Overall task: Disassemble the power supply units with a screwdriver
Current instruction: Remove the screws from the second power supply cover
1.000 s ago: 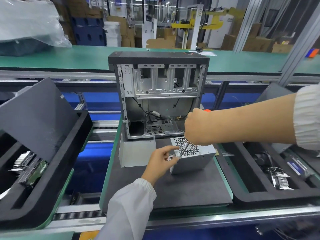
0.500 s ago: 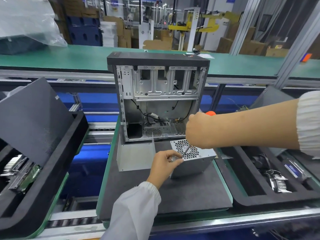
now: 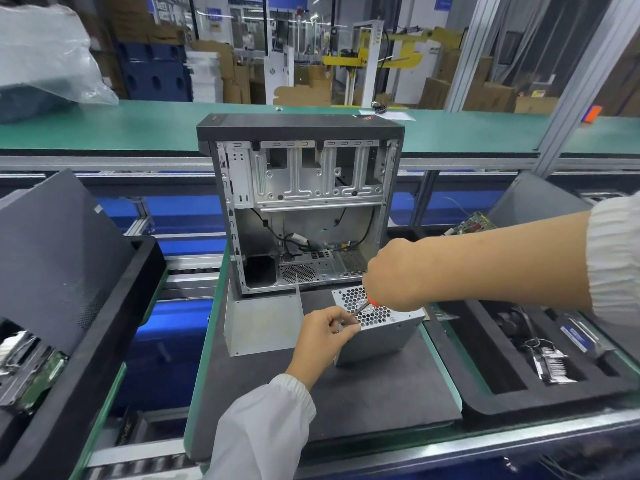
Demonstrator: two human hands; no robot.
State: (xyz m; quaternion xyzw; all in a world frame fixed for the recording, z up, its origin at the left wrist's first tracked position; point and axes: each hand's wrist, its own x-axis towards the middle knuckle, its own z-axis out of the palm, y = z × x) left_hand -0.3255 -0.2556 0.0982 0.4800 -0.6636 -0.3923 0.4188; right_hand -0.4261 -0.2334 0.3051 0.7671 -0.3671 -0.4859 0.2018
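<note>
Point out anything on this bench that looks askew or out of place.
Nothing looks damaged or spilled. The power supply unit sits skewed on the dark mat, gripped by the left hand while the right hand works the screwdriver. A loose metal panel stands beside the open computer case.

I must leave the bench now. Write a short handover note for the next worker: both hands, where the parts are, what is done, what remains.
Left hand: grips the near corner of the silver metal power supply unit.
Right hand: holds the orange-handled screwdriver, tip on the unit's honeycomb grille.
The unit lies on the dark grey mat, in front of the open black computer case.
Done: unit is out of the case.
Left: remove its screws, open its housing.
</note>
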